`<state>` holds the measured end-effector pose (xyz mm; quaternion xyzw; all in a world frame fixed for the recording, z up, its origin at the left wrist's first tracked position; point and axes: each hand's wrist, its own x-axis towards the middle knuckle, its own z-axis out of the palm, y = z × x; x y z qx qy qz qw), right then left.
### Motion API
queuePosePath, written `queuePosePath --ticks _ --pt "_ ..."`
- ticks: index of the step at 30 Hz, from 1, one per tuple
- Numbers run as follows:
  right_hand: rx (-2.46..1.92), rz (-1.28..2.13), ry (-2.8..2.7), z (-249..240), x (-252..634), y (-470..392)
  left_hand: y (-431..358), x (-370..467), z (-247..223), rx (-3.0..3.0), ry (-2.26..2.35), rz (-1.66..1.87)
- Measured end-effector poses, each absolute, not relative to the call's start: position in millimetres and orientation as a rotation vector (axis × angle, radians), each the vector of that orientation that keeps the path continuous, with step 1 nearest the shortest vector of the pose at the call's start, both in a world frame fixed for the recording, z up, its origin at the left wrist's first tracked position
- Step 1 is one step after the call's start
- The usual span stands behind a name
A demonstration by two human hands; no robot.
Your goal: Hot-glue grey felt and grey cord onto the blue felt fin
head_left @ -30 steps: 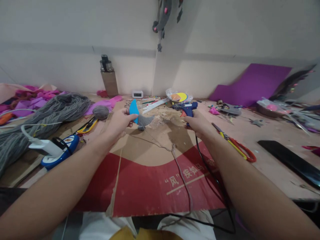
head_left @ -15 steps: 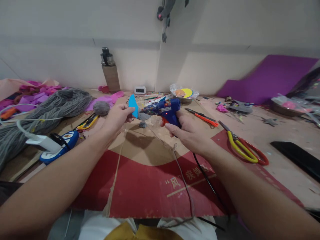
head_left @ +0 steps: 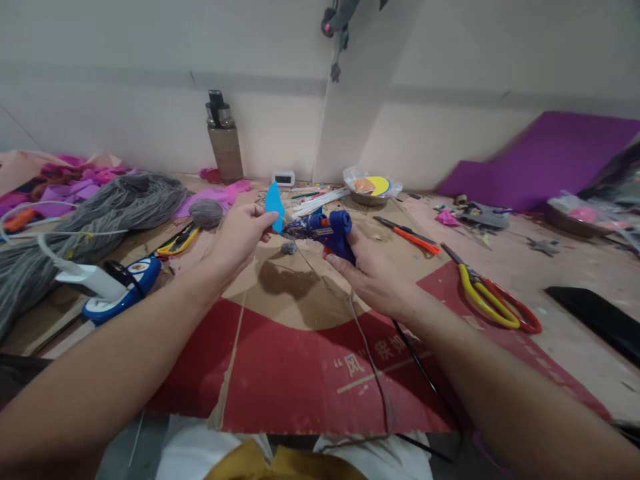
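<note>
Pinched between the fingers of my left hand point(head_left: 246, 233) is a bright blue curved cut-out point(head_left: 274, 205), held upright above the cardboard point(head_left: 285, 310). My right hand point(head_left: 367, 267) is wrapped round the handle of a dark blue glue gun point(head_left: 333, 233) with a small red light on it. The gun's nozzle points left and is at the lower edge of the blue piece; whether they touch I cannot tell. A small grey tuft point(head_left: 289, 248) lies on the cardboard below the nozzle.
Grey yarn point(head_left: 135, 207), a yarn ball point(head_left: 206, 212), a yellow cutter point(head_left: 181, 241) and a blue power strip point(head_left: 145, 273) lie left. On the right are an orange-handled tool point(head_left: 415, 240), scissors point(head_left: 483, 297), a black phone-like object point(head_left: 595, 320) and purple sheet point(head_left: 550, 160).
The glue gun has tilted and its nozzle has come nearer to the lower edge of the blue piece. The view has shifted slightly.
</note>
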<state>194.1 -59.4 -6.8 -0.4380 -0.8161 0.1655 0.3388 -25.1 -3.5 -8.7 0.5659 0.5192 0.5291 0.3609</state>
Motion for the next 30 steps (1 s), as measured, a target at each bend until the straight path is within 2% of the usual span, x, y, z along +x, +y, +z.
queuePosePath --ticks 30 --pt "-1.175 0.459 -2.107 -5 196 -61 1 -25 -12 1.496 1.280 1.392"
